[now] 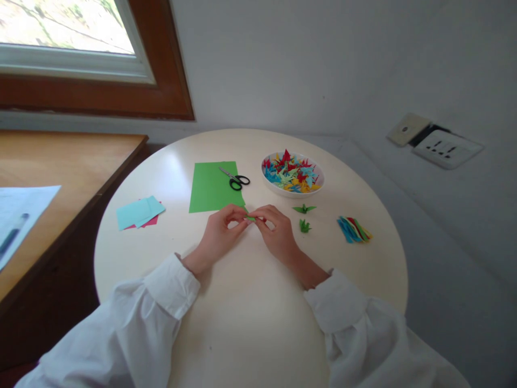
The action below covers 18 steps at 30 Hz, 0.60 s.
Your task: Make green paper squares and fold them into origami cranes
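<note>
A: Hands?
B: Left hand (224, 229) and right hand (278, 231): both pinching one small green folded paper (251, 218) between fingertips, over the white round table (250, 323).
A: Beyond?
B: Green sheet (208, 188), one; black-handled scissors (235, 178), one pair, across its right edge.
A: To the right?
B: Folded green pieces (305, 226), two, near the right hand; white bowl (278, 190), one, filled with multicoloured folded paper (291, 175).

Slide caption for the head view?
Left hand and right hand pinch a small green paper piece; beyond, a bowl holds colorful paper figures.
</note>
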Available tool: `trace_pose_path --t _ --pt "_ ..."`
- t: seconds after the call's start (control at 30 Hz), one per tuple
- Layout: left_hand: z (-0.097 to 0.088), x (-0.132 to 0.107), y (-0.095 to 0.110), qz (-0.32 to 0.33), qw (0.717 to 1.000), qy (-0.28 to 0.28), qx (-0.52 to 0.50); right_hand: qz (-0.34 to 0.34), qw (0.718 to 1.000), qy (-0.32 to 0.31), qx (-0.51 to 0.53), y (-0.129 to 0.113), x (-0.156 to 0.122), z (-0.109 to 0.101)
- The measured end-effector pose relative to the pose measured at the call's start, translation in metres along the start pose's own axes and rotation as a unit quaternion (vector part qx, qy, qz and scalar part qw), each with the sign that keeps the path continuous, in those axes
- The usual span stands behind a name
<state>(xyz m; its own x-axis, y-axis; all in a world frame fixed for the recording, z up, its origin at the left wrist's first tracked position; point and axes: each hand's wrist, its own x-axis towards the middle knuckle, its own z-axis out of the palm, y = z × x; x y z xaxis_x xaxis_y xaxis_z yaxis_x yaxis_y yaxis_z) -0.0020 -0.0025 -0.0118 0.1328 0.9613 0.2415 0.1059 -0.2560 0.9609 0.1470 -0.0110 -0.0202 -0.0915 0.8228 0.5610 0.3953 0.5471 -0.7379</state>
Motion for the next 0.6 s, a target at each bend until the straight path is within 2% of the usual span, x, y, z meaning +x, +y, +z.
trace_pose_path --t 0.27,0.47,0.6 --pt "0.0004 0.0001 0.0032 -0.036 0.999 -0.001 -0.022 0.135 0.988 -0.002 0.081 0.0012 0.0015 0.0039" --pt "0.0 0.0006 0.0016 -0.053 0.998 -0.003 -0.026 0.167 0.98 0.0 0.111 0.0035 0.0029 0.0059" --pt "0.0 0.0004 0.0025 -0.063 0.998 -0.001 -0.029 0.211 0.965 -0.01 0.154 0.0061 0.0027 0.0075"
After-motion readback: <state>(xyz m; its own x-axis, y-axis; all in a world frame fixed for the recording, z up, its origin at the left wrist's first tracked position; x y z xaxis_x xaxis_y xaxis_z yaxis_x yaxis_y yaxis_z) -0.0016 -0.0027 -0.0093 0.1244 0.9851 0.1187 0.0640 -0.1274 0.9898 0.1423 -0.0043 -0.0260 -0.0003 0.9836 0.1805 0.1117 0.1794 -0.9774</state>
